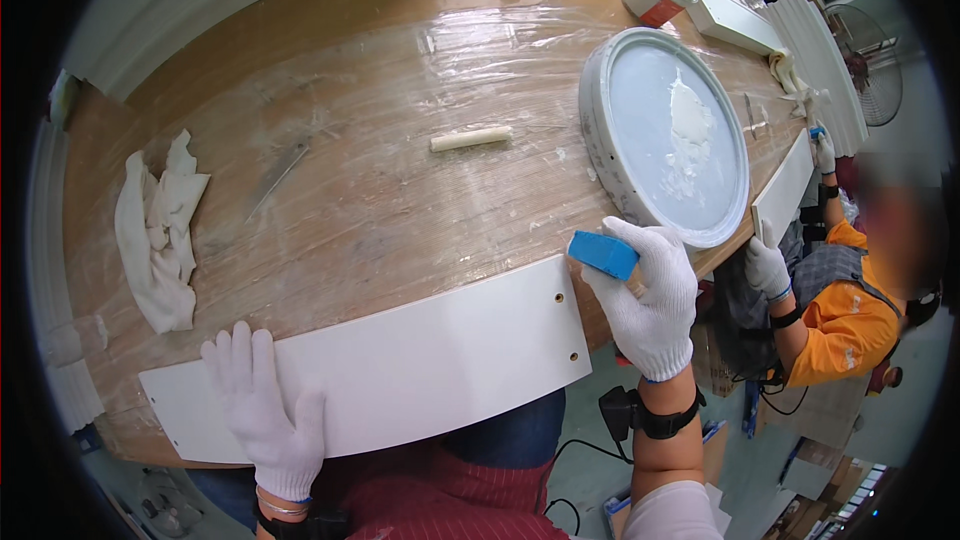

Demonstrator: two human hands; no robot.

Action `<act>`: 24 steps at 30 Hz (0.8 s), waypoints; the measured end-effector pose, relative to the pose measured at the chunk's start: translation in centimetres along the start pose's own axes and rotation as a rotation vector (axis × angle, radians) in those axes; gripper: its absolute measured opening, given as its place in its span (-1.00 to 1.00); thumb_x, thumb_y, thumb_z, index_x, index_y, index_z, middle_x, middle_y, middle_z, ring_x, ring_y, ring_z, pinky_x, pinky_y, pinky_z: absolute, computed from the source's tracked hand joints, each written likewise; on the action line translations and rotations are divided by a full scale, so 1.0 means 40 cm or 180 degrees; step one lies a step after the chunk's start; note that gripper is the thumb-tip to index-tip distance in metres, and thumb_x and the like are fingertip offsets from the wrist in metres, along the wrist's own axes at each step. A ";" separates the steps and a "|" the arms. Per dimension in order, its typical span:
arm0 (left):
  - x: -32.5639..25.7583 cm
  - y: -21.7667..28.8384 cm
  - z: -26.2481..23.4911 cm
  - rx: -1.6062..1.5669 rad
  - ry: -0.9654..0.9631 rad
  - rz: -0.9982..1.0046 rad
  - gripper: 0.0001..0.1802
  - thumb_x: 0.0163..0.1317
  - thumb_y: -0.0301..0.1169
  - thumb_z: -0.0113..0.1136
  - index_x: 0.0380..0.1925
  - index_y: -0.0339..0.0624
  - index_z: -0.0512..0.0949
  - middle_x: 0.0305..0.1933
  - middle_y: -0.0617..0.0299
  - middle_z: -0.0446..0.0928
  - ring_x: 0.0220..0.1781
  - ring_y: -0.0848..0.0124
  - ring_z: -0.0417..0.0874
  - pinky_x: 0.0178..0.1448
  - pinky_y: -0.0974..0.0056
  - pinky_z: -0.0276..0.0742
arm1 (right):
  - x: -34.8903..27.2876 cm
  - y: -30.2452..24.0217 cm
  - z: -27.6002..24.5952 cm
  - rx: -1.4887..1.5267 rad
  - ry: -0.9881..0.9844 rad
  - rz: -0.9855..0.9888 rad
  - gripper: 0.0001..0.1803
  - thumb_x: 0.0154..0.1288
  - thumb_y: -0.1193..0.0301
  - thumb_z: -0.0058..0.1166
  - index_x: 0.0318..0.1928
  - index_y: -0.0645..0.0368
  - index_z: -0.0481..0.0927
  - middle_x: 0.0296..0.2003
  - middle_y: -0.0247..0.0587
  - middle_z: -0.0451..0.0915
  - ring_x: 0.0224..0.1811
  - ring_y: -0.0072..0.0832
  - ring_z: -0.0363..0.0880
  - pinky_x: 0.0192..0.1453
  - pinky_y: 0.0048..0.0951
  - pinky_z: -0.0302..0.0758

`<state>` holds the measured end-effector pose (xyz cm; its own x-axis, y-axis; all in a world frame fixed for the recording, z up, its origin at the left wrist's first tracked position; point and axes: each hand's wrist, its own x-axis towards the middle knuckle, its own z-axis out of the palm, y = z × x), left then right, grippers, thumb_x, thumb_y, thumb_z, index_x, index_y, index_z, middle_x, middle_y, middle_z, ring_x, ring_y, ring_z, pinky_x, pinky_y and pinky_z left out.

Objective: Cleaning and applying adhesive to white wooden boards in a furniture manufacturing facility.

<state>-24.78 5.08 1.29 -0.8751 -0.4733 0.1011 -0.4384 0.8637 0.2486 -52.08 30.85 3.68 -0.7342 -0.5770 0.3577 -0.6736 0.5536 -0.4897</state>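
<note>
From the middle of the white board [430,365], which lies along the table's [360,210] near edge, the left hand [262,405] is at eight o'clock, spread on the surface, grasping nothing. Off the two o'clock corner, the right hand [650,300] pinches a blue block [603,255] between thumb and fingers; whether the block touches the board I cannot tell. Farther out: cloth [160,245] at ten, scraper [280,175] at eleven, roll [470,139] at one, tub [635,110] at two, co-worker [840,330] at three.
</note>
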 end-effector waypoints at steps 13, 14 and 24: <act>-0.006 -0.011 0.008 0.0087 0.0076 0.0101 -0.24 0.21 -0.19 0.17 0.37 -0.36 0.31 0.40 -0.28 0.31 0.48 -0.32 0.21 0.56 -0.35 -0.10 | 0.005 0.002 0.010 -0.0191 0.0171 0.0143 -0.48 -0.04 0.56 0.42 0.03 0.19 0.63 -0.19 -0.10 0.66 -0.09 -0.18 0.59 0.04 -0.28 0.51; -0.007 -0.012 0.006 0.0082 0.0061 0.0087 -0.24 0.21 -0.19 0.17 0.37 -0.36 0.31 0.40 -0.28 0.31 0.48 -0.32 0.21 0.56 -0.35 -0.10 | 0.004 0.003 0.005 -0.0095 0.0171 0.0197 -0.49 -0.02 0.57 0.42 0.03 0.20 0.63 -0.17 -0.09 0.67 -0.09 -0.19 0.61 0.05 -0.30 0.52; -0.022 -0.011 0.000 -0.0065 -0.0062 0.0094 -0.27 0.16 -0.24 0.17 0.32 -0.40 0.36 0.37 -0.25 0.35 0.47 -0.28 0.24 0.56 -0.32 -0.06 | 0.032 -0.024 -0.020 0.0503 -0.0623 0.0541 -0.52 0.03 0.52 0.39 0.04 0.20 0.64 -0.19 -0.14 0.66 -0.13 -0.29 0.65 0.04 -0.35 0.53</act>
<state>-23.80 5.12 1.11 -0.8914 -0.4441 0.0901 -0.4083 0.8734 0.2655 -52.42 30.07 5.24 -0.7948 -0.5973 0.1075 -0.5096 0.5607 -0.6527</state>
